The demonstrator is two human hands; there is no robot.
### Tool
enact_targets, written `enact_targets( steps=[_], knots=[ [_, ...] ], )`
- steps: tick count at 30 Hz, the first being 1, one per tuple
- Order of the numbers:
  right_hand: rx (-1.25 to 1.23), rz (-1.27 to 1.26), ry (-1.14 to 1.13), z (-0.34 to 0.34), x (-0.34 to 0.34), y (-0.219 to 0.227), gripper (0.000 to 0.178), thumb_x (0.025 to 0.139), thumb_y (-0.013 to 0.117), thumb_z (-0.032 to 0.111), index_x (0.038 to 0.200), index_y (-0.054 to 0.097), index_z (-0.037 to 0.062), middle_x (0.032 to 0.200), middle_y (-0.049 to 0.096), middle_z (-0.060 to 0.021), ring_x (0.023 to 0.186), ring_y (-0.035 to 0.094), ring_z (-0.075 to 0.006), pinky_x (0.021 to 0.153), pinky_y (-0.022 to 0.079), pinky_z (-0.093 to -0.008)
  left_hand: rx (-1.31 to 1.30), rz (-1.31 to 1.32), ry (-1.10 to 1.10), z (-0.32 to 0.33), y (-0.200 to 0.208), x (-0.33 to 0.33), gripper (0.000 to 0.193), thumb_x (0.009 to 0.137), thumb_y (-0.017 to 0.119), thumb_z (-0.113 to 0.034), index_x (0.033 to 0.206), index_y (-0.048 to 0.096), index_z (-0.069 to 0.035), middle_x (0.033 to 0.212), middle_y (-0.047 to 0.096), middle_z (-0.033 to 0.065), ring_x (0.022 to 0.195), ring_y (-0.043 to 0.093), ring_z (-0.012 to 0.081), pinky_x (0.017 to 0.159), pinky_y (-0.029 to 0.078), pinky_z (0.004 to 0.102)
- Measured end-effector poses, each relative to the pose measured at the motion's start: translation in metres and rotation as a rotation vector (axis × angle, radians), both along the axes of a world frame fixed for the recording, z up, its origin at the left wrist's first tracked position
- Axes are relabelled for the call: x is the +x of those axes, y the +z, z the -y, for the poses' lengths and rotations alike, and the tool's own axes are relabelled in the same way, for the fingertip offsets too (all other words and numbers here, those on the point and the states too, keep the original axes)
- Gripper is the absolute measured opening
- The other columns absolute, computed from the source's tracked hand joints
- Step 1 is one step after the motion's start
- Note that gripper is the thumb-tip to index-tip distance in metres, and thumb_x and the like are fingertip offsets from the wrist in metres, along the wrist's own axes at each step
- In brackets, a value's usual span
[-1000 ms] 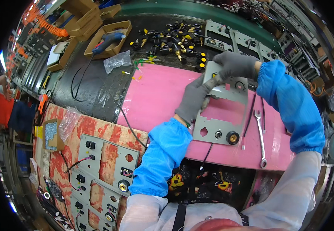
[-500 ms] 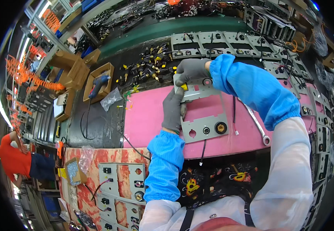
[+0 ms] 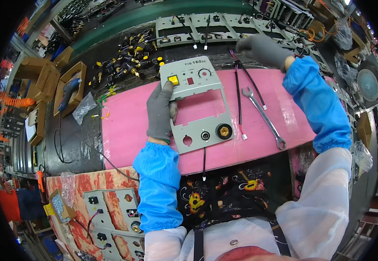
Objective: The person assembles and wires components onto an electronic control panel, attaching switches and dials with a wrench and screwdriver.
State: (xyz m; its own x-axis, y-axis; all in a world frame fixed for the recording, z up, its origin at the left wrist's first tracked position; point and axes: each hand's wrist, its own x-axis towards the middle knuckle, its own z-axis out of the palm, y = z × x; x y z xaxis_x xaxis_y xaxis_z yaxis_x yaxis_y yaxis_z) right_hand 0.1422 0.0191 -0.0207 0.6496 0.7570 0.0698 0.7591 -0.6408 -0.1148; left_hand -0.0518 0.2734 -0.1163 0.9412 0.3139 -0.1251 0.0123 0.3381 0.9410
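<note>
Currently, the panel (image 3: 223, 108) is held over the middle of the pink mat (image 3: 123, 126), its left edge gripped by the gloved left hand (image 3: 159, 108), with the thumb placed at the yellow switch (image 3: 174, 80). The right hand, (image 3: 262, 48) gloved and blurred, is held up over the mat's far edge, near the upper ends of two dark cables (image 3: 239, 100); whether anything is gripped by it cannot be told. By the panel's lower end, where a black socket (image 3: 224, 131) is fitted, a thin lead (image 3: 204, 161) is hung past the mat's near edge. On the mat's right part a wrench (image 3: 263, 116) is laid slantwise. Beyond the mat's far edge, more panels are lined up in a row, and farther left black-and-yellow fittings (image 3: 126, 58) are heaped. Left of the mat, a blue tool (image 3: 68, 93) is kept in a carton (image 3: 82, 75). Wired panels are rested on a red-blotched board (image 3: 110, 177), near the mat's near left corner.
</note>
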Motion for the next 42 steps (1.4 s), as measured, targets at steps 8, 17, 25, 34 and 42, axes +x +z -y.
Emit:
enact_targets(
  steps=[8,17,25,34,42],
  knots=[
    [-0.139,0.241,0.224,0.014,0.003,-0.071,0.04,0.08,0.057,0.007,0.116,0.066,0.0217,0.123,0.058,-0.0036,0.112,0.055,-0.0267,0.089,0.047,-0.0408,0.011,0.042,-0.017,0.004,-0.002,-0.005,0.04,0.098,0.051,-0.037,0.114,0.058,-0.001,0.071,0.062,0.0049,0.04,0.034,0.002,0.035,0.026,0.0193],
    [-0.071,0.601,0.337,0.068,-0.015,-0.035,0.014,0.074,0.06,0.007,0.086,0.064,0.0136,0.092,0.059,-0.005,0.092,0.056,-0.0263,0.079,0.045,-0.0386,-0.011,0.062,-0.007,0.003,-0.004,-0.006,0.038,0.098,0.05,-0.033,0.116,0.059,0.0,0.072,0.062,0.0051,0.042,0.036,0.0021,0.036,0.027,0.019],
    [0.252,0.729,0.035,0.114,-0.071,0.052,0.025,0.082,0.059,0.002,0.104,0.065,0.0118,0.084,0.059,-0.0075,0.075,0.061,-0.0275,0.062,0.049,-0.0368,-0.021,0.116,-0.023,0.005,0.006,-0.002,0.031,0.097,0.051,-0.025,0.114,0.059,0.0,0.071,0.063,0.0067,0.042,0.035,0.002,0.037,0.026,0.0179],
    [0.06,0.886,0.034,0.041,-0.071,0.054,0.027,0.078,0.058,0.004,0.103,0.064,0.0133,0.089,0.058,-0.0047,0.085,0.06,-0.0245,0.073,0.049,-0.0367,-0.094,0.158,-0.032,0.007,-0.001,-0.006,0.036,0.096,0.053,-0.027,0.122,0.058,-0.002,0.072,0.062,0.0025,0.043,0.036,0.0005,0.037,0.026,0.0172],
    [0.024,1.134,0.176,0.024,-0.096,0.076,0.032,0.075,0.063,0.008,0.106,0.066,0.0138,0.087,0.055,-0.0014,0.082,0.058,-0.02,0.07,0.049,-0.0334,-0.087,0.107,-0.008,0.005,0.002,-0.009,0.04,0.095,0.054,-0.025,0.129,0.055,-0.004,0.072,0.062,0.0027,0.044,0.036,0.0007,0.039,0.027,0.0173]
  ],
)
